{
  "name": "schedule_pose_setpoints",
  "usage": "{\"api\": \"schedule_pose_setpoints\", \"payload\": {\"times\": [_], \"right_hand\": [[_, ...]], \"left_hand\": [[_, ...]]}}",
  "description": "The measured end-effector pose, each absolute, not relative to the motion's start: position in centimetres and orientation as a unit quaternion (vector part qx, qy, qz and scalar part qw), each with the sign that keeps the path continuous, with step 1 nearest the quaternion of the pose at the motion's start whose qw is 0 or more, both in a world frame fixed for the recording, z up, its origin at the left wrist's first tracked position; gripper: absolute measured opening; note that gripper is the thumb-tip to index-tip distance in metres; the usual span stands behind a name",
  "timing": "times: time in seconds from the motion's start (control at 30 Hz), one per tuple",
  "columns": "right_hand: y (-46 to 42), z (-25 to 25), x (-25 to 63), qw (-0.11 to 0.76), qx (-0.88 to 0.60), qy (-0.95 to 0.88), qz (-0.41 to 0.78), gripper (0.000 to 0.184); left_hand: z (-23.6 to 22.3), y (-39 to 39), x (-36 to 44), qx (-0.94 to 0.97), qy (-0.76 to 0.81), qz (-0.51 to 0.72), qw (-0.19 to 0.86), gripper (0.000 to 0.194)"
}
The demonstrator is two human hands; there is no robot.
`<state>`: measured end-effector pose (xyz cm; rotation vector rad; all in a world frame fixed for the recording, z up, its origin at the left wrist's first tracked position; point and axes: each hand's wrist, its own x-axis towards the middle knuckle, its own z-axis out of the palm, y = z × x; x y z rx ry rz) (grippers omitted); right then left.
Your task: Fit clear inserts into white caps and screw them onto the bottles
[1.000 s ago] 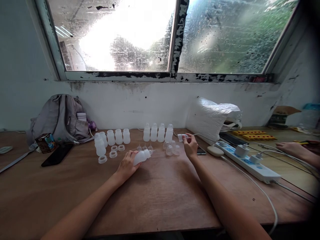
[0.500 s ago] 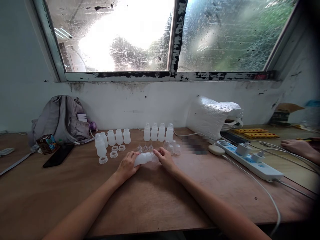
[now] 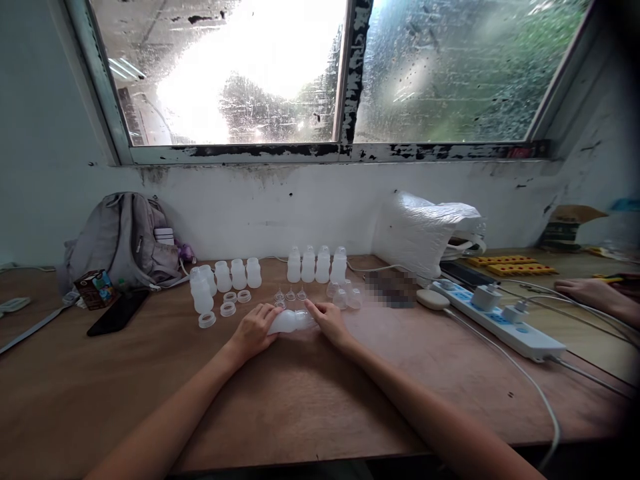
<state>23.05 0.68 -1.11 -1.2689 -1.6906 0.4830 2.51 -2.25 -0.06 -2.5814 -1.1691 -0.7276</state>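
A frosted white baby bottle lies tilted on its side between my hands, low over the table. My left hand is wrapped round its base end. At the other end, my right hand grips the clear cap over the bottle's top; some of those fingers are hidden. Just behind are several clear nipples and, to the right, several clear caps. White collar rings lie to the left, in front of open bottles. Capped bottles stand in a row at the back.
A grey backpack, small carton and black phone are on the left. On the right lie a power strip with cables, a round cream-coloured object and a silvery bag. Another person's hand is at far right.
My right hand has shifted slightly with the cap against the bottle's top. My left hand keeps its hold. The other person's hand has moved a little to the left.
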Motion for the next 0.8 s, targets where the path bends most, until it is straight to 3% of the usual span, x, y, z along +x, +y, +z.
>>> {"api": "schedule_pose_setpoints", "payload": {"times": [0.5, 0.7, 0.8], "right_hand": [[1.2, 0.1, 24.2, 0.298, -0.612, -0.64, 0.355, 0.059], [0.4, 0.2, 23.5, 0.321, -0.506, -0.671, 0.436, 0.059], [-0.2, -0.1, 22.9, 0.367, -0.465, -0.695, 0.408, 0.054]], "left_hand": [[0.1, -2.3, 2.5, -0.887, -0.365, -0.233, 0.161, 0.041], [0.3, -2.3, 2.1, -0.878, -0.383, -0.256, 0.132, 0.043], [0.3, -2.3, 1.8, -0.886, -0.361, -0.264, 0.123, 0.043]]}}
